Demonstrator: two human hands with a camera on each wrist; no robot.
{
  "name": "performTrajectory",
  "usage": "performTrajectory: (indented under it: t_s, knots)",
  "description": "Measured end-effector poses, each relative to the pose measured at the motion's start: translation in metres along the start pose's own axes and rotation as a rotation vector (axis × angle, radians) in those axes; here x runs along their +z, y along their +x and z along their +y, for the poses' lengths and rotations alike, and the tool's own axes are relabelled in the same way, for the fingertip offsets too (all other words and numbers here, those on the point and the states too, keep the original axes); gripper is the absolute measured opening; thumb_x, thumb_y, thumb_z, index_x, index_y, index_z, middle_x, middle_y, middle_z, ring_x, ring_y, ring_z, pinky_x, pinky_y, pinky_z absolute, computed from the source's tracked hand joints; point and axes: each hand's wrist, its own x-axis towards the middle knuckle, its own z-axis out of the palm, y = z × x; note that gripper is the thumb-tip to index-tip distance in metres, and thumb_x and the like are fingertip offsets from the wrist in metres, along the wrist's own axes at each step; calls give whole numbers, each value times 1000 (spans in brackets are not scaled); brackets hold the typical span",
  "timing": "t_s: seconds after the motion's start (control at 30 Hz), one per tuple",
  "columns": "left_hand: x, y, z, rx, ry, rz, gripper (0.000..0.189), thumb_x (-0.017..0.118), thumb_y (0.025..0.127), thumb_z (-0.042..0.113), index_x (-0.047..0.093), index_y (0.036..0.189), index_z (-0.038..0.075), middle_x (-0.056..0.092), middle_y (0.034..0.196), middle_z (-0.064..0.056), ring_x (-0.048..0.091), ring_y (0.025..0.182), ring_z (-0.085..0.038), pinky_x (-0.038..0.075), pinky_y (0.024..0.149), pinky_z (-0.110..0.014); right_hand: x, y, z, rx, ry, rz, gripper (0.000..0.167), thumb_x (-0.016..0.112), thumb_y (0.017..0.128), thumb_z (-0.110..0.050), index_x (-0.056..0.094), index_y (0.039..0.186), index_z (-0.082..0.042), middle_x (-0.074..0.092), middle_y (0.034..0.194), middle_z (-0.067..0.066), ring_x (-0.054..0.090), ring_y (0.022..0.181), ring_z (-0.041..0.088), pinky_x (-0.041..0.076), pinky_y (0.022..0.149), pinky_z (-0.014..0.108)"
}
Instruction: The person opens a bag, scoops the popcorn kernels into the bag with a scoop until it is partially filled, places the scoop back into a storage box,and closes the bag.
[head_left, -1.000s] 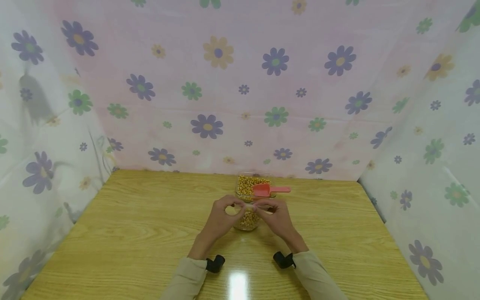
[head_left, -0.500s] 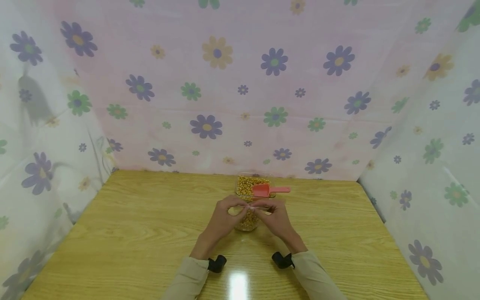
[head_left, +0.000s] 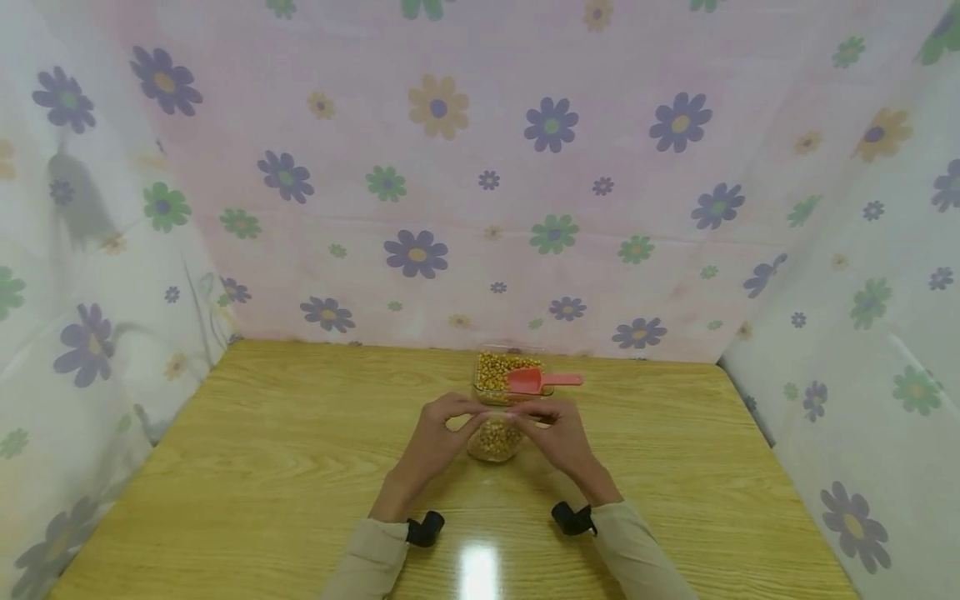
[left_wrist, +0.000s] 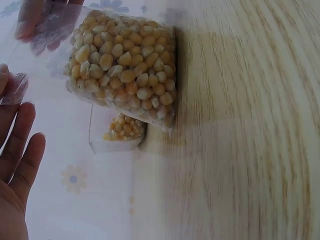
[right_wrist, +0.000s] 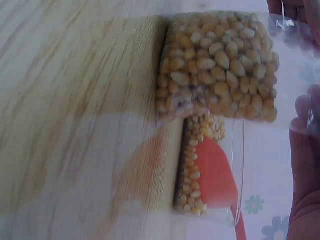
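A clear plastic bag (head_left: 495, 442) of corn kernels stands upright on the table between both hands. My left hand (head_left: 433, 437) pinches the left part of its top edge between thumb and fingers. The right hand (head_left: 558, 435) pinches the same edge on the right. In the left wrist view, the bag (left_wrist: 125, 65) is filled in its lower part, and the film above the kernels is stretched flat. The other fingers of the left hand (left_wrist: 17, 155) spread loosely away from the film. The right wrist view shows the right hand (right_wrist: 305, 165) at the film, partly cut off by the frame.
Just behind the bag is a clear rectangular container (head_left: 491, 390) of corn kernels. A red scoop (head_left: 527, 381) lies in it, its handle sticking out to the right. The wood-grain table (head_left: 300, 450) meets a flowered curtain (head_left: 330, 267) at the back and sides.
The hands come close together at the bag's top half a second ago, then move slightly apart, so more of the bag shows between them. The container and scoop stay put.
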Motion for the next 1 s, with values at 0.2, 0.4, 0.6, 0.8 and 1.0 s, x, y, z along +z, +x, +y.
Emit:
performTrajectory:
  t_s: [0.2,0.4,0.6,0.8,1.0]
  knots:
    - [-2,-5,-6,-23,15,12,10,75,90,5,81,97,9,75,89,-3,69,85,-19,60,80,-40,-5,-4,3,-14,-48,21,8,72,88,9,78,92,7,76,93,21,73,84,13,60,79,25]
    - [-5,-5,-7,-30,28,9,7,77,89,7,82,93,10,75,86,-1,68,82,-16,60,77,-43,-10,-5,1,37,-63,12,7,73,88,7,78,93,7,76,92,20,75,82,24,60,79,25]
    - [-7,-4,-5,-16,51,-20,8,77,88,3,80,94,6,75,88,-5,70,84,-17,61,76,-45,-16,-7,-2,49,-87,-9,9,71,90,7,77,95,10,76,92,21,73,81,34,61,76,24]
    - [-8,1,-5,-19,52,-15,10,75,89,2,81,97,5,76,91,-4,71,85,-17,60,77,-32,-23,-3,-7,92,-163,33,6,75,88,3,80,90,4,77,88,16,74,80,8,62,75,26]
    - [-5,7,-8,-12,46,10,8,76,90,5,81,96,5,76,90,-5,71,84,-18,61,76,-35,-25,0,-6,109,-169,81,4,76,87,2,80,87,3,77,87,16,74,79,8,62,76,28]
